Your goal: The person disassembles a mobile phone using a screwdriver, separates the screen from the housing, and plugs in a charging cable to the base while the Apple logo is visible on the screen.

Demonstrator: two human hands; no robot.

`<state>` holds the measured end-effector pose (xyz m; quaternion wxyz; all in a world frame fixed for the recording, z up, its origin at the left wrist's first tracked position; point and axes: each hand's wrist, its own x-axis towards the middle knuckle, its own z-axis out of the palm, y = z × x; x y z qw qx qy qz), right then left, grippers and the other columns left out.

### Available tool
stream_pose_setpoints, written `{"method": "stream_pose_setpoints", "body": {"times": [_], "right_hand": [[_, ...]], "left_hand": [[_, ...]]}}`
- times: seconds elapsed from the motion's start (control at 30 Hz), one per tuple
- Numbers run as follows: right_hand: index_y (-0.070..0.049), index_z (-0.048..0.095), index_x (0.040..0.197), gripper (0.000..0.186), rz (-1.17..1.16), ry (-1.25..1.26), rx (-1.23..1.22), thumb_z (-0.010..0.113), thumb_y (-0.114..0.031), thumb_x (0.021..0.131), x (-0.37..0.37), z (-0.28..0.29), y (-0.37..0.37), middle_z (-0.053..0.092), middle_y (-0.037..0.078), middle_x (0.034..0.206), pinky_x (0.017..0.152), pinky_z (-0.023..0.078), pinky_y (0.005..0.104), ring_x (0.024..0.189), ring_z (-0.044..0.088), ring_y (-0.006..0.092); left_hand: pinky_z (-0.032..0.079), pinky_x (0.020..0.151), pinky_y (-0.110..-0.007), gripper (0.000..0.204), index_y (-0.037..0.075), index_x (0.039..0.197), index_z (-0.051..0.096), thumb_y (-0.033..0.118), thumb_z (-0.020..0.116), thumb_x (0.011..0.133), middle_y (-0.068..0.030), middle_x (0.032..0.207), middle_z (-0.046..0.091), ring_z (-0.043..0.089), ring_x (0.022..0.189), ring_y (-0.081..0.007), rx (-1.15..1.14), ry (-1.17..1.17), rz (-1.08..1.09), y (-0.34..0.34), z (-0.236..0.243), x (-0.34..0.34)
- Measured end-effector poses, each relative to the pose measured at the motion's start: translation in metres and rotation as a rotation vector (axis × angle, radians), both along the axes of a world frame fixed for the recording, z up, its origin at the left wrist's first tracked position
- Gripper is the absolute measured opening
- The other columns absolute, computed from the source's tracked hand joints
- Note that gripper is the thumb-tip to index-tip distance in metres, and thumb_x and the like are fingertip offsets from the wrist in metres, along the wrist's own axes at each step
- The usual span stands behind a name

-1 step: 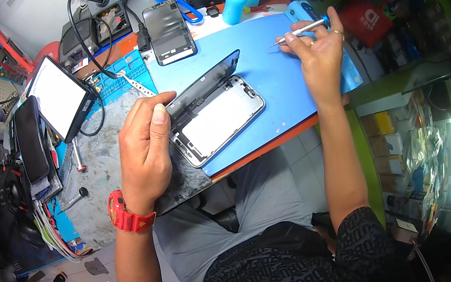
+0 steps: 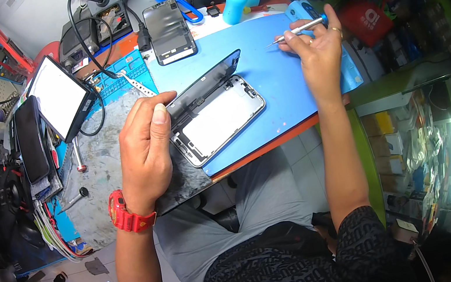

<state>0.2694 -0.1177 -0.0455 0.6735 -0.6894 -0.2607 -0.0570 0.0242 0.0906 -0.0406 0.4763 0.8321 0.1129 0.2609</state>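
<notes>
On a cluttered repair bench, a blue mat (image 2: 281,82) carries an opened phone (image 2: 216,120) near its front edge. The left hand (image 2: 147,150) pinches the lifted screen panel (image 2: 205,85); the right hand (image 2: 318,52), near the mat's far right corner, grips a screwdriver (image 2: 296,29). Judged mid-disassembly: next needs the tip brought steadily inside.

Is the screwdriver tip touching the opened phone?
No. The right hand holds the screwdriver above the blue mat, apart from the opened phone.

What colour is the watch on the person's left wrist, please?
Red: the wristwatch shows best in the head view, on the left hand holding the opened phone.
</notes>
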Motion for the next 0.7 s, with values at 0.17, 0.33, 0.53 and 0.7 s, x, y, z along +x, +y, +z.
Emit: {"method": "stream_pose_setpoints", "body": {"times": [0.17,0.33,0.53,0.7], "right_hand": [[0.016,0.005,0.163,0.095,-0.005,0.134,-0.072,0.074,0.004,0.099,0.013,0.004,0.006,0.067,0.021,0.111,0.076,0.070,0.0356,0.090,0.079,0.0305],[0.017,0.007,0.161,0.094,0.043,0.204,-0.095,0.075,0.003,0.098,0.023,-0.003,0.005,0.068,0.019,0.109,0.074,0.069,0.0352,0.087,0.079,0.0298],[0.016,0.008,0.161,0.094,0.077,0.193,-0.108,0.076,0.002,0.097,0.025,-0.004,0.004,0.068,0.019,0.110,0.074,0.069,0.0333,0.087,0.080,0.0295],[0.015,0.008,0.162,0.094,0.067,0.216,-0.141,0.076,0.003,0.097,0.024,-0.002,0.008,0.067,0.020,0.112,0.073,0.068,0.0320,0.088,0.080,0.0301]], "left_hand": [[0.047,0.078,-0.037,0.036,-0.006,0.122,0.073,0.021,0.050,0.116,-0.0124,0.091,0.063,0.058,0.081,-0.0216,0.020,-0.002,-0.008,0.000,0.000,0.001],[0.047,0.078,-0.036,0.037,-0.007,0.122,0.073,0.021,0.050,0.116,-0.0124,0.091,0.062,0.058,0.081,-0.0218,0.002,0.007,-0.007,-0.001,0.001,0.000],[0.048,0.078,-0.036,0.037,-0.007,0.123,0.072,0.021,0.049,0.116,-0.0123,0.091,0.062,0.058,0.081,-0.0218,0.002,0.013,-0.006,-0.001,0.002,0.000],[0.048,0.078,-0.037,0.037,-0.007,0.123,0.072,0.021,0.049,0.116,-0.0129,0.093,0.063,0.059,0.082,-0.0221,0.008,0.009,-0.013,0.000,0.002,0.000]]}}
